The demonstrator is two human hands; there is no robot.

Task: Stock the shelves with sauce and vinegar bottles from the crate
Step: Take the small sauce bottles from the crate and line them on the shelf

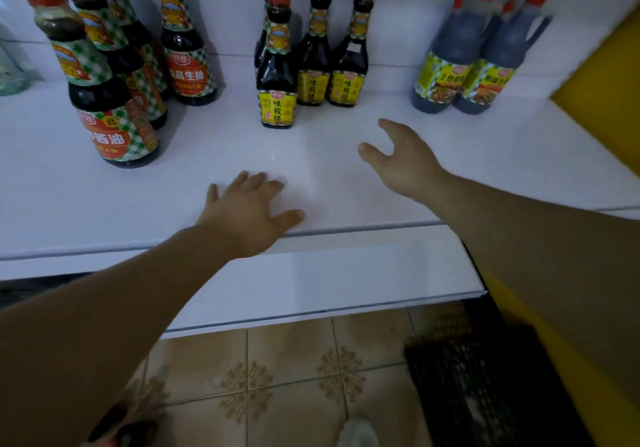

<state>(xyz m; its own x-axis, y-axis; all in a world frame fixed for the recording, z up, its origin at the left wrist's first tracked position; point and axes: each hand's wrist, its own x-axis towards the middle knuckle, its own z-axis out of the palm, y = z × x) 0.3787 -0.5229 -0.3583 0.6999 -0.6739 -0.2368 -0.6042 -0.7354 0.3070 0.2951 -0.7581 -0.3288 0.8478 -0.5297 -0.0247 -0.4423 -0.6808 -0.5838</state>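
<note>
Head view: nearest to me, below and behind both sets of fingers, I see the tile floor (pixel 277 370). The black crate (pixel 485 394) sits on it, down to the right of the right fingers, and what it holds is too blurred to tell. A lower shelf (pixel 311 280) juts out just under the wrists.

On the white shelf (pixel 207 155) above it, my left hand (pixel 249 211) lies palm down near the front edge. Its fingers (pixel 258 183) are spread wide and hold nothing. My right hand (pixel 405 159) hovers further in, with its fingers (pixel 388 126) loosely open and the thumb apart, and it is also empty.

Beyond the fingers the stock stands upright. The yellow-label bottles (pixel 277 65) are straight ahead, between the two hands' lines, with the front one near the right fingers but apart from them. The checked-label bottles (pixel 104 100) stand to the left of the left fingers. The handled bottles (pixel 464 55) are blurred and stand well to the right of the right fingers.
</note>
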